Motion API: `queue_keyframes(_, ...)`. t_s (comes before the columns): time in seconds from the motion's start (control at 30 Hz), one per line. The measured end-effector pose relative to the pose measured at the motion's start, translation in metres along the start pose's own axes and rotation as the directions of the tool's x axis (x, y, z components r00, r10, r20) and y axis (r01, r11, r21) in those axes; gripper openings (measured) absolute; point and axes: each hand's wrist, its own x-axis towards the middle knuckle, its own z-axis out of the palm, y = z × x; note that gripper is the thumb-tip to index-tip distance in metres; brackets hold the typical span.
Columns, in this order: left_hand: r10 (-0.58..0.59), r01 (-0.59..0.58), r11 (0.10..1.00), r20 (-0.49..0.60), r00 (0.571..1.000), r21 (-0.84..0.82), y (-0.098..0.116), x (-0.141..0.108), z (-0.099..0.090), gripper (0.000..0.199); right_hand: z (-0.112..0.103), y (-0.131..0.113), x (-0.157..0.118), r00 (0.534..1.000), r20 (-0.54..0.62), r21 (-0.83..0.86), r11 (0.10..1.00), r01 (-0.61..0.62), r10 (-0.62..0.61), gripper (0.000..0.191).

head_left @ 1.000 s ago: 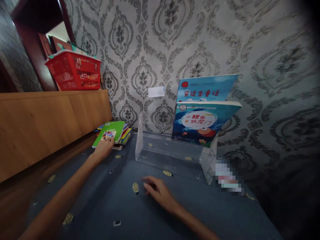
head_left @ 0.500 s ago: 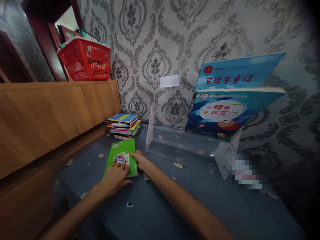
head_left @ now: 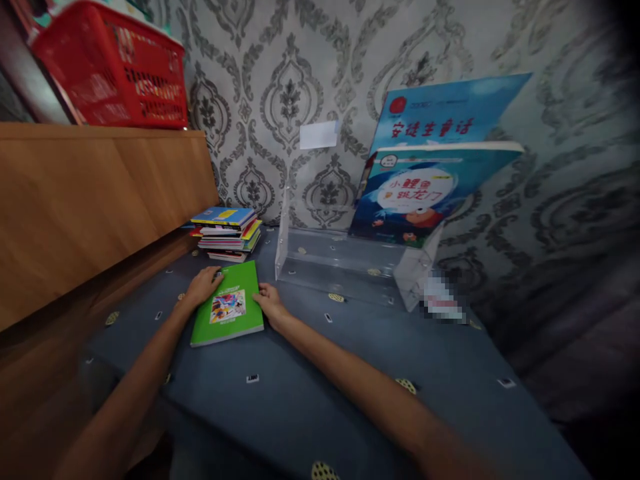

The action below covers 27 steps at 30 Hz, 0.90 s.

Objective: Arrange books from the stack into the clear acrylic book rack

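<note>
A green book (head_left: 227, 323) with a colourful picture on its cover lies between my hands, low over or on the dark cloth-covered table. My left hand (head_left: 201, 287) grips its upper left edge, fingers bent over the cover near the corner. At the right edge, my right hand (head_left: 271, 303) holds the book with the thumb side against the cover. Behind it sits a stack of books (head_left: 227, 233) with a blue one on top. To the right stands a clear acrylic book stand (head_left: 340, 270), and two blue picture books lean upright in it, the front one (head_left: 405, 197) overlapping the rear one (head_left: 445, 113).
A red plastic basket (head_left: 110, 73) rests on a wooden cabinet (head_left: 100, 200) at the left. The patterned wall (head_left: 290, 87) closes off the back, with a white label (head_left: 319, 135) before it. A blurred-out patch (head_left: 443, 297) lies right of the stand.
My left hand has moved off the middle of the green book's cover to its upper left edge. The right hand stays at the right edge. The view has shifted right and down.
</note>
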Motion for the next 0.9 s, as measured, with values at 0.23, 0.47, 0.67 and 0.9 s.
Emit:
queue_keyframes(0.23,-0.028,0.024,0.995,0.04,0.999,0.092,0.015,-0.026,-0.017,0.056,-0.066,-0.017,-0.091,0.969,-0.04,-0.296,0.929,0.221,-0.243,0.023)
queue_keyframes(0.47,0.01,-0.033,0.99,0.163,0.987,0.137,0.046,-0.073,-0.036,0.058,-0.163,-0.043,-0.153,0.904,0.035,-0.699,0.636,0.327,-0.426,0.019)
queue_keyframes(0.67,0.082,-0.097,0.995,0.29,0.954,0.039,0.11,-0.097,-0.035,0.05,-0.218,-0.053,-0.172,0.839,-0.117,-0.784,0.568,0.25,-0.531,0.018)
queue_keyframes(0.9,0.341,-0.333,0.938,0.392,0.854,-0.091,0.202,-0.12,-0.028,0.041,-0.252,-0.057,-0.188,0.791,-0.207,-0.814,0.55,0.187,-0.576,0.021)
